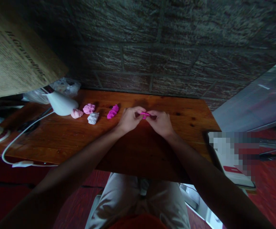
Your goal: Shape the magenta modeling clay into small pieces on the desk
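Note:
Above the wooden table, my left hand (131,119) and my right hand (160,121) meet, with a small magenta piece of modelling clay (145,114) pinched between the fingertips of both. To the left of my left hand lies a larger magenta clay lump (113,111), long and bumpy. Further left sit a white clay lump (93,118), a pink clay lump (89,108) and a paler pink clay lump (77,113). My fingers partly hide the piece they hold.
A white lamp base (62,103) with a white cable (16,138) stands at the left of the wooden table (80,143). Behind it is a clear plastic bag (67,86). A newsprint-patterned shade (18,54) hangs upper left. A brick wall (138,60) borders the back.

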